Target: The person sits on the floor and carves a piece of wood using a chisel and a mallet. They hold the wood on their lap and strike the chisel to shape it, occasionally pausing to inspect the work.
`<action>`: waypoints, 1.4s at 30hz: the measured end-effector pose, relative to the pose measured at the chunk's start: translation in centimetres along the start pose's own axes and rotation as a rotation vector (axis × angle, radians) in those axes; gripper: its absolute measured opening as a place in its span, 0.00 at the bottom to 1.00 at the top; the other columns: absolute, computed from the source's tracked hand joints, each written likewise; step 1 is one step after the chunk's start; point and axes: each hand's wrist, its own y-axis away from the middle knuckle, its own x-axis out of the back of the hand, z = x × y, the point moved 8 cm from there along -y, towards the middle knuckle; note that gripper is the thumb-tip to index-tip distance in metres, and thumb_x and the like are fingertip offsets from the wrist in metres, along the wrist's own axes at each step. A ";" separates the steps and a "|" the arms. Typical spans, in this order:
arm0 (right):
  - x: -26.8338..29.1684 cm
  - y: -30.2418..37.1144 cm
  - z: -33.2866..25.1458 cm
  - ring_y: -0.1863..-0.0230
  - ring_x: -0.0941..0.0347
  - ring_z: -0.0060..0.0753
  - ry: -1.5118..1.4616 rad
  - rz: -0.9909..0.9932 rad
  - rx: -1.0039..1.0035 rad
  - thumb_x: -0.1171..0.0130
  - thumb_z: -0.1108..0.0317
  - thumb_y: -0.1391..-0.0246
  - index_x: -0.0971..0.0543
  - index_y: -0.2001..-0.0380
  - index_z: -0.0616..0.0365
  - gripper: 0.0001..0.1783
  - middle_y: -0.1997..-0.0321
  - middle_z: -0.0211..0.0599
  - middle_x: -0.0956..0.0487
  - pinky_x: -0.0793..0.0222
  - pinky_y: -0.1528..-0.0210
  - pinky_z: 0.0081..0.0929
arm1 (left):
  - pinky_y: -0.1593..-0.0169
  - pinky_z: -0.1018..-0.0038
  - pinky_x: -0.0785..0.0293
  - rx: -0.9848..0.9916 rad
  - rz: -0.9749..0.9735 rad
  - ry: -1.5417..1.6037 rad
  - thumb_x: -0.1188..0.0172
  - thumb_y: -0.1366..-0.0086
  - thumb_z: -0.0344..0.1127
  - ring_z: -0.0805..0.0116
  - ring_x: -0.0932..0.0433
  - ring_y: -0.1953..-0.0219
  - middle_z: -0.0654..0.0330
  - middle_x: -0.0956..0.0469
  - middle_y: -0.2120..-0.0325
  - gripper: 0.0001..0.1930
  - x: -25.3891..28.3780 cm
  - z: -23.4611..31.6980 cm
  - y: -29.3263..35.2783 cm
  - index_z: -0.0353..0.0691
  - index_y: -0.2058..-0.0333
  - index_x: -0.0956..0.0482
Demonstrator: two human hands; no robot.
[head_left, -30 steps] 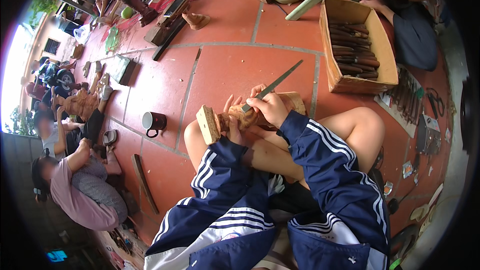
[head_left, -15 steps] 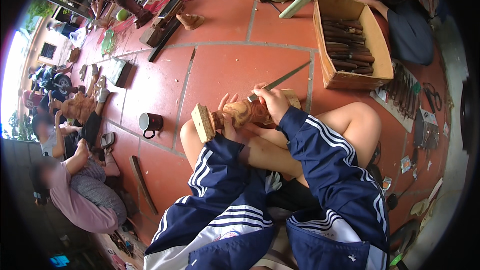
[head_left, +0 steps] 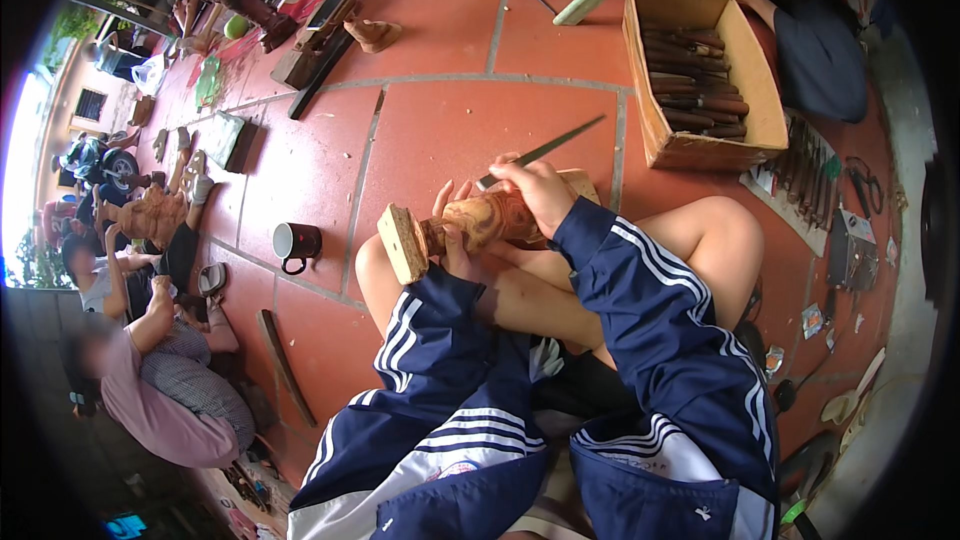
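The wooden carving (head_left: 487,223), a rounded brown figure on a pale square base (head_left: 403,244), lies on its side across the person's bare knees, base end out past the left hand (head_left: 452,223) and the other end under the right hand (head_left: 540,190). The left hand cups it from beneath and behind, fingers spread up along its near side, so it is closed around the carving. The right hand sits on top of the carving, curled tight around a long thin metal file (head_left: 545,151) whose blade runs up and away from the knuckles over the floor.

Beyond the right hand's fingertips the red tiled floor (head_left: 440,130) is bare as far as the grout line, giving the file room to travel. Farther out on that hand's outer side stands a cardboard box (head_left: 700,145) of wooden-handled tools, near the file tip but apart from it; more tools (head_left: 800,175) lie on a sheet beside it. Out past the left hand, a dark mug (head_left: 296,242) stands on the tiles, well apart from the base. Farther that way other people (head_left: 150,380) sit on the floor with carvings of their own.
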 end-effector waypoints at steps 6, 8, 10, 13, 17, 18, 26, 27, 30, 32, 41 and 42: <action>-0.2 -0.3 0.8 0.79 0.39 0.14 0.174 -0.031 0.013 0.47 0.68 0.54 0.29 0.83 0.57 0.08 0.82 0.23 0.33 0.43 0.75 0.15 | 0.42 0.64 0.46 0.006 -0.020 -0.077 0.48 0.47 0.60 0.56 0.46 0.42 0.46 0.50 0.43 0.44 0.5 -0.2 0.4 0.37 0.43 0.56; 2.8 -0.6 1.7 0.78 0.39 0.13 0.075 0.131 0.048 0.48 0.70 0.55 0.29 0.81 0.57 0.06 0.81 0.23 0.32 0.43 0.74 0.15 | 0.40 0.63 0.51 -0.007 -0.056 -0.081 0.47 0.48 0.60 0.54 0.50 0.40 0.45 0.53 0.42 0.45 0.4 -0.6 0.3 0.38 0.42 0.58; 2.8 0.5 1.1 0.76 0.39 0.12 0.011 0.101 -0.035 0.47 0.69 0.55 0.29 0.80 0.57 0.06 0.81 0.23 0.32 0.44 0.72 0.14 | 0.39 0.63 0.55 -0.011 -0.088 -0.093 0.46 0.48 0.59 0.54 0.55 0.39 0.45 0.55 0.41 0.46 0.0 -0.4 0.4 0.38 0.42 0.60; 2.1 0.9 0.0 0.76 0.39 0.13 -0.026 0.053 0.000 0.47 0.69 0.54 0.30 0.81 0.56 0.06 0.82 0.23 0.33 0.44 0.73 0.14 | 0.38 0.63 0.59 0.017 -0.113 -0.081 0.44 0.47 0.54 0.55 0.59 0.38 0.47 0.58 0.40 0.46 -0.6 -0.1 0.2 0.39 0.41 0.62; -0.8 1.3 -0.4 0.80 0.40 0.13 0.117 -0.115 0.046 0.47 0.69 0.54 0.30 0.83 0.57 0.08 0.84 0.23 0.34 0.46 0.77 0.13 | 0.38 0.63 0.60 0.052 -0.143 -0.038 0.42 0.47 0.44 0.57 0.60 0.37 0.49 0.59 0.40 0.44 -1.0 -0.1 0.0 0.40 0.41 0.63; -0.7 1.2 -0.4 0.81 0.40 0.12 0.132 -0.121 0.084 0.48 0.69 0.54 0.30 0.82 0.57 0.08 0.84 0.23 0.34 0.46 0.78 0.14 | 0.38 0.63 0.60 0.044 -0.135 0.009 0.42 0.48 0.40 0.57 0.61 0.37 0.49 0.59 0.40 0.44 -0.9 -0.2 0.0 0.40 0.41 0.62; 3.1 2.4 0.1 0.78 0.42 0.12 0.059 0.165 0.009 0.48 0.68 0.53 0.30 0.75 0.56 0.05 0.82 0.21 0.36 0.48 0.74 0.11 | 0.38 0.61 0.60 0.025 -0.170 -0.036 0.38 0.53 0.39 0.56 0.62 0.37 0.48 0.59 0.40 0.46 -1.2 -0.4 0.2 0.41 0.41 0.59; 2.5 2.3 -0.1 0.79 0.41 0.13 0.078 0.112 0.029 0.48 0.68 0.53 0.31 0.78 0.57 0.06 0.83 0.22 0.36 0.48 0.75 0.12 | 0.38 0.61 0.60 0.015 -0.169 -0.039 0.38 0.53 0.39 0.55 0.62 0.37 0.48 0.59 0.40 0.46 -1.1 -0.4 0.2 0.42 0.41 0.58; 1.4 2.2 -0.3 0.80 0.39 0.16 0.178 -0.007 0.076 0.48 0.69 0.54 0.32 0.86 0.59 0.11 0.87 0.25 0.36 0.45 0.76 0.16 | 0.38 0.61 0.60 -0.008 -0.212 -0.046 0.37 0.54 0.39 0.55 0.61 0.37 0.48 0.58 0.40 0.44 -1.0 -0.4 0.0 0.42 0.41 0.53; 1.6 2.5 -0.4 0.80 0.39 0.16 0.154 0.002 0.068 0.47 0.69 0.55 0.32 0.86 0.59 0.11 0.86 0.25 0.35 0.45 0.76 0.16 | 0.38 0.60 0.60 -0.025 -0.247 -0.068 0.37 0.54 0.39 0.53 0.60 0.37 0.47 0.58 0.40 0.42 -1.4 -0.1 0.2 0.42 0.42 0.51; 3.5 2.5 0.1 0.80 0.37 0.18 0.186 0.102 0.075 0.47 0.69 0.56 0.32 0.84 0.61 0.10 0.80 0.28 0.32 0.41 0.75 0.16 | 0.39 0.58 0.57 -0.053 -0.290 -0.052 0.38 0.54 0.36 0.50 0.58 0.38 0.47 0.58 0.40 0.39 -1.6 0.2 0.6 0.44 0.43 0.47; 3.9 2.3 0.3 0.80 0.36 0.18 0.185 0.125 0.080 0.47 0.69 0.56 0.32 0.84 0.61 0.10 0.80 0.29 0.32 0.41 0.75 0.17 | 0.39 0.57 0.57 -0.052 -0.290 -0.049 0.38 0.53 0.36 0.50 0.59 0.38 0.47 0.58 0.40 0.39 -1.7 0.2 0.6 0.44 0.43 0.47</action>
